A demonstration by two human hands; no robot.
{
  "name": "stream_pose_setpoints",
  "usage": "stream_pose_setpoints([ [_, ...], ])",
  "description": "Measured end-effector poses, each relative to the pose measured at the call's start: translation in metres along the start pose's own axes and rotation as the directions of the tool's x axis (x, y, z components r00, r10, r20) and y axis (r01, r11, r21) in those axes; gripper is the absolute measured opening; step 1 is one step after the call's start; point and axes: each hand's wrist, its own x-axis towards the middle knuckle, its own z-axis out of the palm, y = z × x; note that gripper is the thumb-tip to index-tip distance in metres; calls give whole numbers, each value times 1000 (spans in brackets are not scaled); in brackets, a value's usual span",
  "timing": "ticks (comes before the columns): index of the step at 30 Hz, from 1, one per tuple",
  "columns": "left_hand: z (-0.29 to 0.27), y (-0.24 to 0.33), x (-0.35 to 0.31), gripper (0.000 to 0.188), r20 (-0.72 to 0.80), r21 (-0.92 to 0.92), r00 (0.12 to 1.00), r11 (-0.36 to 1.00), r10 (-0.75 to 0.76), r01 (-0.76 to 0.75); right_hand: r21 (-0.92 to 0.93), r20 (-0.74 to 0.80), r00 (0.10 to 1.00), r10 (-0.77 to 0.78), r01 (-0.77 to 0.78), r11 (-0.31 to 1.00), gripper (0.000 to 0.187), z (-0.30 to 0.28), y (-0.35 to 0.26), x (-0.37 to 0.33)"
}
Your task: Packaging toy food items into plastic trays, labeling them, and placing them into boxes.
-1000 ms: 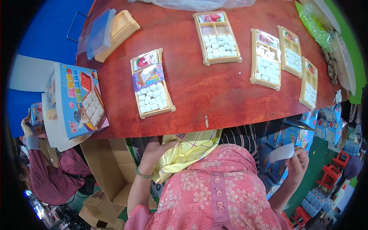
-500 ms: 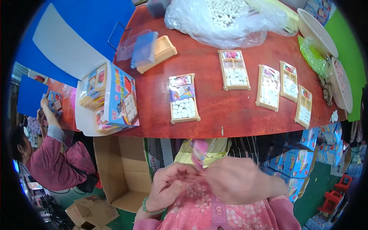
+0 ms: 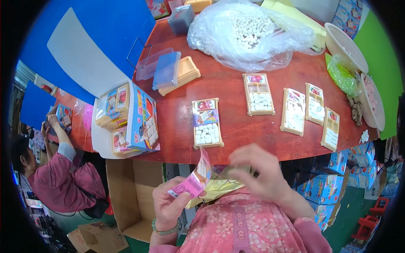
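Observation:
My left hand [image 3: 171, 206], a green bead bracelet at its wrist, pinches a bent pink printed packet [image 3: 193, 184] in front of my lap. The packet's upper end curls upward, close to the table edge. Over that edge hangs my right hand [image 3: 263, 175], slightly blurred, its fingers apart and nothing in them. Beyond the hands lies a cream tray [image 3: 208, 134] of white cube-shaped pieces with a purple printed card across it. Several similar trays stand farther right, among them a tray [image 3: 260, 101] with a red picture card at its far end.
A clear bag [image 3: 206, 31] of white pieces lies at the back. Left of it are stacked cream trays [image 3: 187, 69] with a blue-tinted clear lid [image 3: 166, 71]. A display box [image 3: 145, 122] of packed trays stands left. Below is an open carton [image 3: 141, 189]. Another person [image 3: 63, 181] works at far left.
My right hand has left the pink packet and moved up toward the table edge, opening. My left hand keeps the packet, now more visible, slightly lower and left. The whole view has shifted.

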Motion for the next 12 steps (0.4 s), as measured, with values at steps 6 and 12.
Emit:
stream_pose_setpoints([
  [6,6,-5,41,38,198,-119,970,986,137,-115,726,192,829,524,-480,493,41,-1,34,-3],
  [12,19,-7,92,40,263,189,959,980,-103,54,803,112,813,571,-413,430,41,-36,65,-14],
])
